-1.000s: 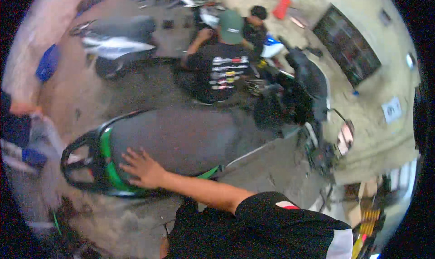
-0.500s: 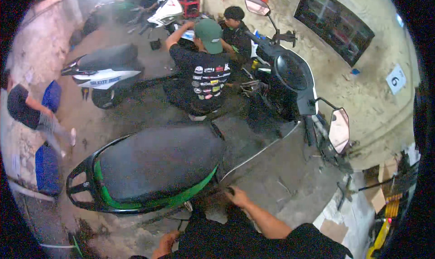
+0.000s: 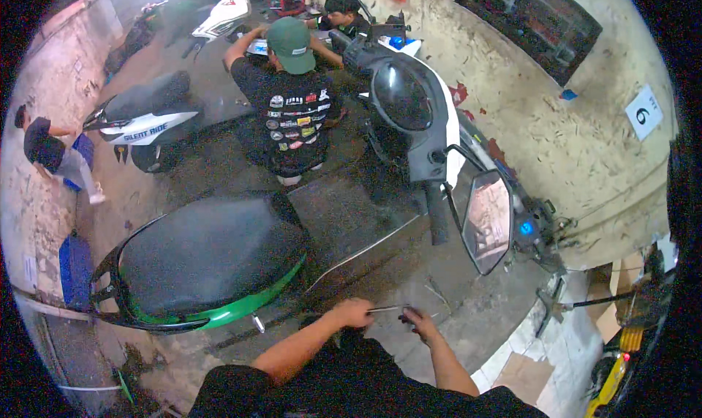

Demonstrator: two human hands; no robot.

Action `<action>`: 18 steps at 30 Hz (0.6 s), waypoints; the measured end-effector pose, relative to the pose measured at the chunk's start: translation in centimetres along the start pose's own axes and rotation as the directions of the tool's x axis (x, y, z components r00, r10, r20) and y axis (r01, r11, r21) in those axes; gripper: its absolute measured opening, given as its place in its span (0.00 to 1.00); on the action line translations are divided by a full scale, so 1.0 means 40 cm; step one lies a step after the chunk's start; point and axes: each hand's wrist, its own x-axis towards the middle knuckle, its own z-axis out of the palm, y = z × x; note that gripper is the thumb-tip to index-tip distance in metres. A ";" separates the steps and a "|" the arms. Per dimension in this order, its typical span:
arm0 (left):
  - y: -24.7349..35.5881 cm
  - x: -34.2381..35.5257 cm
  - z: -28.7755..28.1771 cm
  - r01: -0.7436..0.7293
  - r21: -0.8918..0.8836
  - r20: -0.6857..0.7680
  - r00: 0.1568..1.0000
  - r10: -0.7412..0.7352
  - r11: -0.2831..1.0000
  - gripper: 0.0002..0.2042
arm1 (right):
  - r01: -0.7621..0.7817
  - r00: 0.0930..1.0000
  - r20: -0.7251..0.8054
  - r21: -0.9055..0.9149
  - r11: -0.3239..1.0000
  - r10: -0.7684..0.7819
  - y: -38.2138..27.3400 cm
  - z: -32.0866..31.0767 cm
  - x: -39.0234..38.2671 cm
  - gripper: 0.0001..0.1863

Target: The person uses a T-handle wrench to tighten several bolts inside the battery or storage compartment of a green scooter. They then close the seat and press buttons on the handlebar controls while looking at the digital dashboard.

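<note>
My left hand [image 3: 355,313] is closed around a thin metal tool [image 3: 386,308], which spans to my right hand [image 3: 417,323], its fingers curled on the other end. Both are low in the head view, just right of and below the black, green-edged scooter seat [image 3: 208,250]. A small silver peg [image 3: 259,323] juts beneath the seat's edge. The scooter's footboard [image 3: 344,235] runs right toward a white-and-black front with the handlebar console [image 3: 402,96] and a mirror [image 3: 486,224]. My legs are mostly hidden by my black clothing.
A co-worker in a green cap [image 3: 289,118] crouches beyond the footboard, another [image 3: 344,19] behind. A third person [image 3: 47,147] bends by the left wall. Another scooter [image 3: 150,118] stands back left; blue bins [image 3: 77,268] line that wall. Cardboard [image 3: 523,378] lies lower right.
The hand spread on the seat a second ago has left it; both my hands have come together below it on a thin tool. The view shifted, and the left-side person bent further.
</note>
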 end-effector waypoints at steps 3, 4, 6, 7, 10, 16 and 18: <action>0.083 0.062 -0.054 -0.045 0.092 0.009 0.999 0.044 0.995 0.21 | -0.293 0.953 0.233 0.525 0.799 0.196 -0.122 -0.044 0.010 0.24; 0.076 0.087 -0.069 -0.051 0.082 0.011 0.999 0.050 0.995 0.21 | -0.325 0.946 0.169 0.501 0.802 0.277 -0.141 -0.075 0.000 0.21; 0.043 0.129 -0.112 -0.169 -0.076 -0.076 0.984 0.163 0.983 0.22 | -0.299 0.943 0.031 0.518 0.801 0.332 -0.161 -0.094 -0.003 0.16; 0.017 0.159 -0.138 -0.126 -0.265 -0.222 0.973 0.067 0.956 0.23 | -0.297 0.942 0.021 0.513 0.805 0.335 -0.159 -0.104 -0.002 0.16; -0.038 0.322 -0.302 0.002 -0.853 -0.240 0.887 -0.395 0.522 0.28 | -0.138 0.906 -0.397 0.046 0.989 0.145 0.074 -0.158 0.026 0.12; -0.024 0.606 -0.557 -0.424 -0.905 -0.376 0.834 -0.404 -0.032 0.22 | -0.320 0.567 -0.812 -0.372 0.871 -0.139 0.531 -0.222 -0.137 0.19; -0.051 0.618 -0.564 -0.479 -0.622 -0.763 0.549 -0.342 0.619 0.20 | -0.464 0.514 -0.777 0.104 0.880 0.363 0.449 -0.137 -0.149 0.19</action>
